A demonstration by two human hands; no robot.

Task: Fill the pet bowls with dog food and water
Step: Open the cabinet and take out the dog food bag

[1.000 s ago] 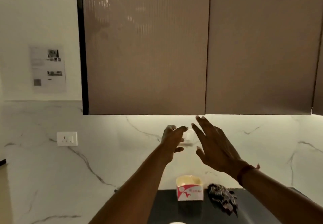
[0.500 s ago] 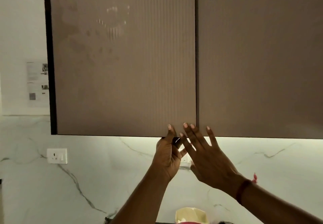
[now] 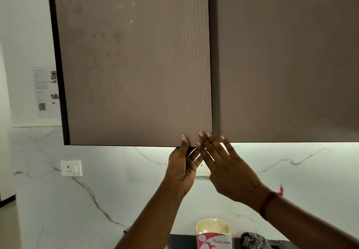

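I read this as the fetching step: no pet bowls, dog food or water show anywhere in my feed, so filling has not begun. My guess is that the supplies sit behind the wall cupboard, though nothing here proves it.

My left hand [image 3: 180,169] grips the lower right corner of the brown ribbed left cabinet door [image 3: 134,64]. The thumb [image 3: 184,142] lies on the door's front, and the other fingers curl under the bottom edge, out of sight. My right hand [image 3: 231,173] is released. Its straight, spread fingertips [image 3: 203,135] touch the same corner, just beside the seam with the smooth brown right cabinet door [image 3: 287,58].

The next move calls for a pull outward on that bottom edge, since I see no handle. The right hand has to come off the face so that it does not block the swing.

The left door is matt and finely fluted, with faint smudges on its upper part. A darker strip runs down the seam, so it may stand slightly ajar; I cannot tell for certain.

Below, on the black countertop [image 3: 182,242], stand a pink and white tissue box [image 3: 213,237] and, near it, a dark crumpled cloth [image 3: 256,241]. A white wall socket [image 3: 71,168] sits on the white veined marble backsplash [image 3: 116,190].
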